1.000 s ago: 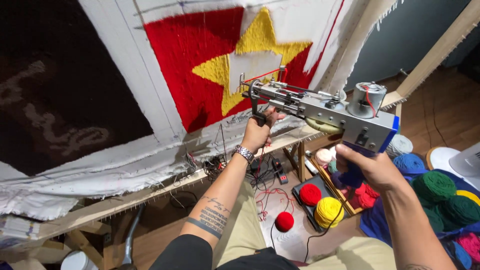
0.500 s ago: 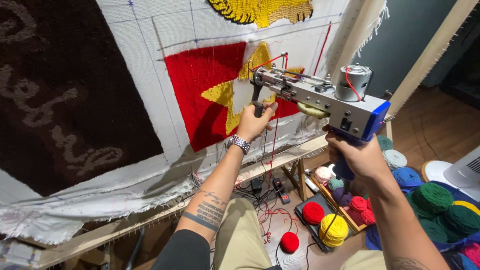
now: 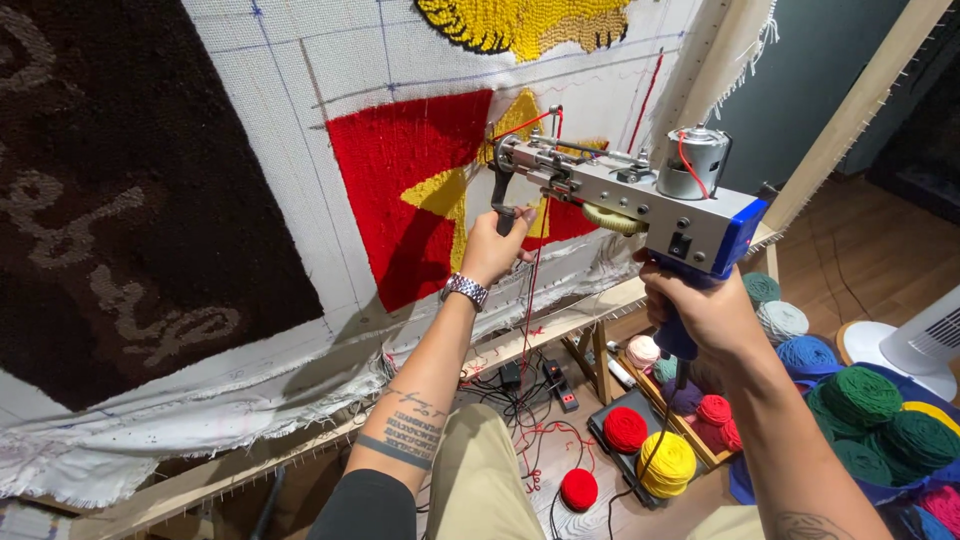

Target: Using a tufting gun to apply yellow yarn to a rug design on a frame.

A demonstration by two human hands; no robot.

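A silver wristwatch [image 3: 465,290], forearm tattoos [image 3: 412,422], black short sleeves and khaki trousers [image 3: 487,480].

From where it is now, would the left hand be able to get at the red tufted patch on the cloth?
Probably yes. The left hand grips the front handle of the tufting gun right in front of the red patch, with nothing between them. It would have to let go of the handle first.

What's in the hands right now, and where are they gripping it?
A tufting gun. The left hand grips its black front handle; the right hand grips the blue rear handle.
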